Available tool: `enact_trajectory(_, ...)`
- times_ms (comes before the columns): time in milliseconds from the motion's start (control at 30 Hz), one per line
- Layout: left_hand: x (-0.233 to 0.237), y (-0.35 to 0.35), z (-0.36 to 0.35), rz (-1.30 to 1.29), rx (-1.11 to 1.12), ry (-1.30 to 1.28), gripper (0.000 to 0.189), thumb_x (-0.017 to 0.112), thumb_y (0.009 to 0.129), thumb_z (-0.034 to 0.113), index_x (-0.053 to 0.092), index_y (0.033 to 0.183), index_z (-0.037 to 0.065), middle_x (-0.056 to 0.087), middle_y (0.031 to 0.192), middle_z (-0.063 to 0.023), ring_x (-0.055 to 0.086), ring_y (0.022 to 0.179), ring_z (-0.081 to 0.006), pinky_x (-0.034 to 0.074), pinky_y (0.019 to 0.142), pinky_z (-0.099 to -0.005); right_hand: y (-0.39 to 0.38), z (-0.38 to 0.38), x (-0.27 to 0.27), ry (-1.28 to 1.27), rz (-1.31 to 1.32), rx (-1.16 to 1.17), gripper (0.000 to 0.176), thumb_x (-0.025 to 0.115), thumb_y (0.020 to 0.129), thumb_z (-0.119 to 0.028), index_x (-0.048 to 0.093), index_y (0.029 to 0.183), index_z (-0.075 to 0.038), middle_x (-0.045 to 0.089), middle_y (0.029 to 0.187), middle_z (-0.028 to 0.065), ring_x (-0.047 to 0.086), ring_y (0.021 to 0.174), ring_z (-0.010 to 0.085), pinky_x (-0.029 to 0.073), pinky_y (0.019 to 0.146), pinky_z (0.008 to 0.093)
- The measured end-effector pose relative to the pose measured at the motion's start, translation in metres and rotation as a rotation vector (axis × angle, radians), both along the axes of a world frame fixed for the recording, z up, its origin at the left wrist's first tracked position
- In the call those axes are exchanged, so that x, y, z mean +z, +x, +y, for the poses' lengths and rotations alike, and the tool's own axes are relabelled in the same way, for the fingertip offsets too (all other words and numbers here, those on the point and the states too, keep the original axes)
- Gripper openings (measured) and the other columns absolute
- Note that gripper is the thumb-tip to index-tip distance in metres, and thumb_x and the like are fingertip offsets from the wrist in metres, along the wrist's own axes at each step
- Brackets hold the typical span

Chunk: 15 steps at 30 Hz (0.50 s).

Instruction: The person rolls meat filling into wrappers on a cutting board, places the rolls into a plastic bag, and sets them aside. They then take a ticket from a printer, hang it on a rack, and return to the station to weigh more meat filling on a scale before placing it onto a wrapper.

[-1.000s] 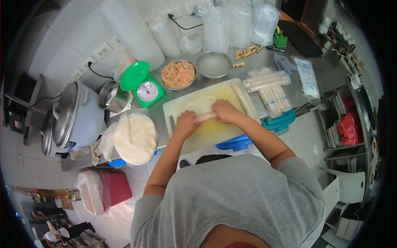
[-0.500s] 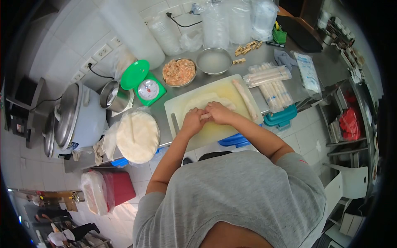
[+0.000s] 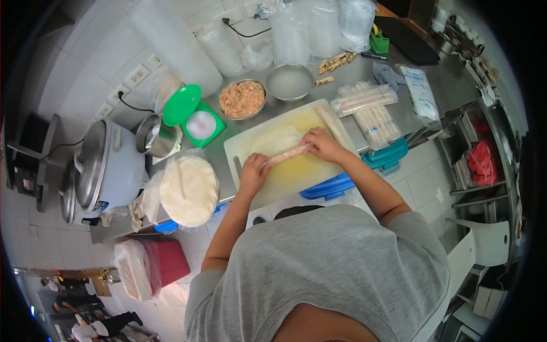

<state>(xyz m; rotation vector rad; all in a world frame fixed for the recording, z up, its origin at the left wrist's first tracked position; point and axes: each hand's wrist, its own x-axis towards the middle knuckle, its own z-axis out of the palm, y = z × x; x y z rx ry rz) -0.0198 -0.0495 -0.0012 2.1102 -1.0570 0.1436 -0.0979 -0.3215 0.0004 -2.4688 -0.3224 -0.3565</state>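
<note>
A long thin roll (image 3: 288, 153) of wrapper with pinkish filling lies across a round wrapper sheet (image 3: 273, 139) on the white cutting board (image 3: 296, 176). My left hand (image 3: 254, 170) presses on the roll's left end. My right hand (image 3: 322, 143) presses on its right end, so the hands are spread apart along it. A finished roll (image 3: 329, 122) lies at the board's right edge. A steel bowl of pinkish filling (image 3: 243, 99) stands just behind the board.
A stack of round wrappers (image 3: 188, 190) sits left of the board, beside a green scale (image 3: 194, 117), a steel pot (image 3: 149, 135) and a rice cooker (image 3: 105, 165). An empty steel bowl (image 3: 289, 81), bagged rolls (image 3: 367, 108), teal lids (image 3: 384, 157) and plastic containers (image 3: 290, 34) crowd the counter.
My hands, close together at the roll's middle before, have slid apart toward its ends. The roll now looks longer and thinner.
</note>
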Motion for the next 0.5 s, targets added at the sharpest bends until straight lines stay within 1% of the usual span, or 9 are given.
enact_trajectory(67, -0.002, 0.004, 0.0, -0.06, 0.04, 0.015, 0.015, 0.07, 0.075, 0.015, 0.065, 0.086, 0.008, 0.059, 0.088, -0.0112, 0.056, 0.084, -0.0305, 0.044, 0.073, -0.0412, -0.006, 0.012, 0.015, -0.118, -0.124, -0.07, 0.032, 0.072, 0.069, -0.019, 0.058, 0.096, -0.01, 0.054, 0.097, 0.0074, 0.05, 0.099, 0.0277, 0.038, 0.084, 0.0403)
enact_trajectory(167, -0.009, 0.014, -0.001, -0.094, 0.063, 0.058, 0.012, 0.071, 0.075, 0.016, 0.066, 0.083, 0.008, 0.059, 0.087, -0.0099, 0.056, 0.081, -0.0282, 0.043, 0.071, -0.0394, -0.006, 0.052, 0.023, -0.13, -0.343, 0.003, 0.033, 0.071, 0.068, -0.02, 0.059, 0.098, -0.011, 0.053, 0.096, 0.0078, 0.049, 0.098, 0.0272, 0.037, 0.084, 0.0398)
enact_trajectory(200, -0.011, 0.017, -0.001, -0.095, 0.065, 0.076, 0.011, 0.071, 0.076, 0.016, 0.067, 0.082, 0.008, 0.059, 0.086, -0.0095, 0.056, 0.08, -0.0275, 0.042, 0.071, -0.0387, -0.005, 0.061, 0.021, -0.156, -0.333, 0.019, 0.033, 0.071, 0.068, -0.02, 0.059, 0.098, -0.011, 0.052, 0.096, 0.008, 0.049, 0.097, 0.0271, 0.037, 0.084, 0.0397)
enact_trajectory(267, -0.009, 0.02, 0.0, -0.1, 0.063, 0.163, 0.015, 0.072, 0.074, 0.018, 0.067, 0.085, 0.009, 0.059, 0.088, -0.0076, 0.056, 0.083, -0.0263, 0.04, 0.074, -0.0391, 0.001, 0.075, 0.012, -0.209, -0.314, 0.055, 0.034, 0.071, 0.069, -0.021, 0.059, 0.099, -0.011, 0.051, 0.095, 0.0084, 0.049, 0.096, 0.0271, 0.037, 0.084, 0.0396)
enact_trajectory(300, -0.003, 0.02, -0.001, -0.105, 0.063, 0.207, 0.018, 0.073, 0.074, 0.02, 0.067, 0.087, 0.01, 0.059, 0.088, -0.0066, 0.055, 0.085, -0.0257, 0.038, 0.075, -0.0393, 0.005, 0.077, 0.007, -0.233, -0.323, 0.052, 0.029, 0.067, 0.071, -0.021, 0.06, 0.097, -0.011, 0.051, 0.092, 0.0067, 0.049, 0.094, 0.0255, 0.037, 0.082, 0.0388)
enact_trajectory(400, 0.012, 0.012, -0.001, -0.116, 0.063, 0.165, 0.025, 0.073, 0.072, 0.022, 0.066, 0.093, 0.011, 0.06, 0.09, -0.0049, 0.055, 0.089, -0.0246, 0.035, 0.08, -0.0394, 0.02, 0.076, -0.005, -0.21, -0.314, 0.065, 0.023, 0.063, 0.075, -0.02, 0.062, 0.096, -0.011, 0.052, 0.089, 0.0055, 0.049, 0.092, 0.0247, 0.037, 0.08, 0.0379)
enact_trajectory(500, 0.016, 0.013, 0.002, -0.248, 0.025, 0.174, 0.029, 0.073, 0.072, 0.023, 0.064, 0.097, 0.012, 0.06, 0.091, -0.0038, 0.055, 0.089, -0.0247, 0.034, 0.081, -0.0394, 0.034, 0.071, -0.014, -0.161, -0.268, 0.077, 0.019, 0.059, 0.076, -0.019, 0.063, 0.094, -0.011, 0.052, 0.087, 0.0045, 0.049, 0.09, 0.0242, 0.038, 0.078, 0.0371)
